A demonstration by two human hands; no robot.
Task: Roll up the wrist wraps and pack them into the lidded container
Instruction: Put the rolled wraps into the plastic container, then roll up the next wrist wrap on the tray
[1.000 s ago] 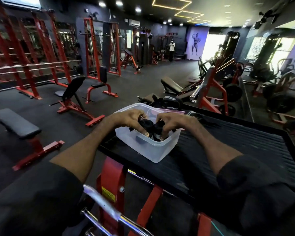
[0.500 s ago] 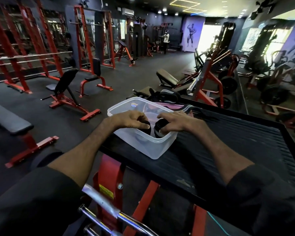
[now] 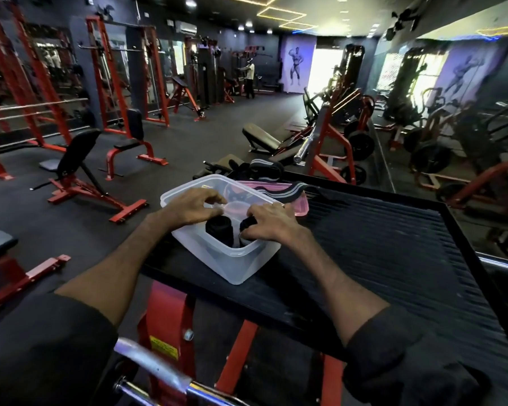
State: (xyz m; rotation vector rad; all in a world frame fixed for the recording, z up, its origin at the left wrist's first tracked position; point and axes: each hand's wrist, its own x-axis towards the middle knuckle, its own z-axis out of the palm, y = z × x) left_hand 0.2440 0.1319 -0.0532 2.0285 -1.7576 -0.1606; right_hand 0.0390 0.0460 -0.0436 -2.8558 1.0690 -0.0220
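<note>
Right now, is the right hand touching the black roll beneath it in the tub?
Touching. The head view shows the right hand curling its fingers on the rolled wrap inside the tub.

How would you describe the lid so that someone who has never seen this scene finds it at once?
Find the black ribbed platform in the foreground, then the clear container at its left edge. The lid lies flat just behind the container, partly under a striped wrap. It alone is pink; its neighbours are clear, black or grey.
</note>
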